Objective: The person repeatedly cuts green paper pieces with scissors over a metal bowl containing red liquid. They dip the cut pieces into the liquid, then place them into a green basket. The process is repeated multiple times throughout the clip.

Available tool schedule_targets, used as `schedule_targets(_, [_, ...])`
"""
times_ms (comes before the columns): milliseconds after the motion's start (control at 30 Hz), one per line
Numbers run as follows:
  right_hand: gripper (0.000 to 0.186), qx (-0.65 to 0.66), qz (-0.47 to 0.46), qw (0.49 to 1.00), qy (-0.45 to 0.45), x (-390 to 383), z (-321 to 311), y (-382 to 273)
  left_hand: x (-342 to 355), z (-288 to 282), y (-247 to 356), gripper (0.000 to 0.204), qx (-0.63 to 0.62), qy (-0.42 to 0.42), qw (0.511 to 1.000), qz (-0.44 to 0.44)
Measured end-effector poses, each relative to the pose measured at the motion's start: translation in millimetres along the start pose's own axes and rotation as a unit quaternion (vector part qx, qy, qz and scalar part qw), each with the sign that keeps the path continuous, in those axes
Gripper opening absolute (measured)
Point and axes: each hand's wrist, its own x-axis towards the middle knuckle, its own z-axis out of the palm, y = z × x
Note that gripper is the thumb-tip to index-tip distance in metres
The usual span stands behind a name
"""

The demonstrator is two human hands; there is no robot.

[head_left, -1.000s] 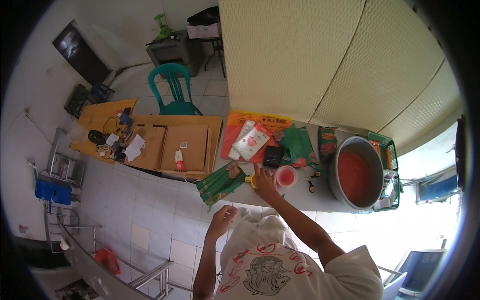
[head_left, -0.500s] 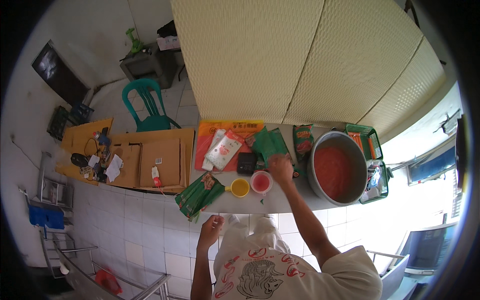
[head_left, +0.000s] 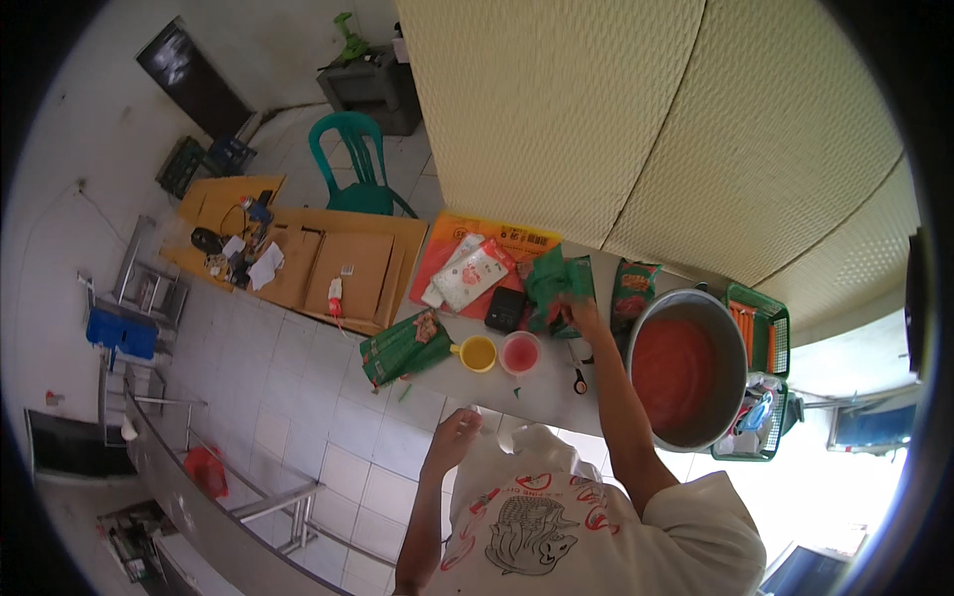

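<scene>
My right hand (head_left: 578,312) reaches across the table to a set of green plastic pouches (head_left: 570,275). Its fingers are closed at the near edge of one of them, and the fingertips are partly hidden. Closer to me, my left hand (head_left: 458,433) hovers just off the front table edge with loosely bent fingers and nothing seen in it. Between the hands stand a yellow cup (head_left: 478,354) and a white cup (head_left: 519,354) with pink contents. Scissors (head_left: 580,379) with dark handles lie right of the cups. A stack of green pouches (head_left: 405,348) lies at the left edge.
A large metal pot (head_left: 738,370) of red sauce stands right, beside green baskets (head_left: 780,422). A filled green pouch (head_left: 634,286) stands behind it. A black box (head_left: 506,309) and white-and-red packs (head_left: 471,275) lie left. Further left are cardboard (head_left: 350,270) and a green chair (head_left: 356,197).
My view has turned, so the table appears tilted. The right hand remains at the green pouches, which have shifted slightly. The scissors now show beside my right forearm. My left hand is still near the table edge.
</scene>
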Motion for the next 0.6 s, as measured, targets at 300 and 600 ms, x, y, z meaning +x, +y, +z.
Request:
schedule_targets(300, [0.033,0.106,-0.09,0.987,-0.083,-15.7,30.3,-177.6,-11.9,82.3,85.9,0.025,-0.024,0.065,0.989,0.128])
schedule_targets(600, [0.046,0.098,-0.06,0.992,-0.05,-207.6,19.6,-192.3,24.6,131.4,185.2,0.055,0.129,0.306,0.876,0.35])
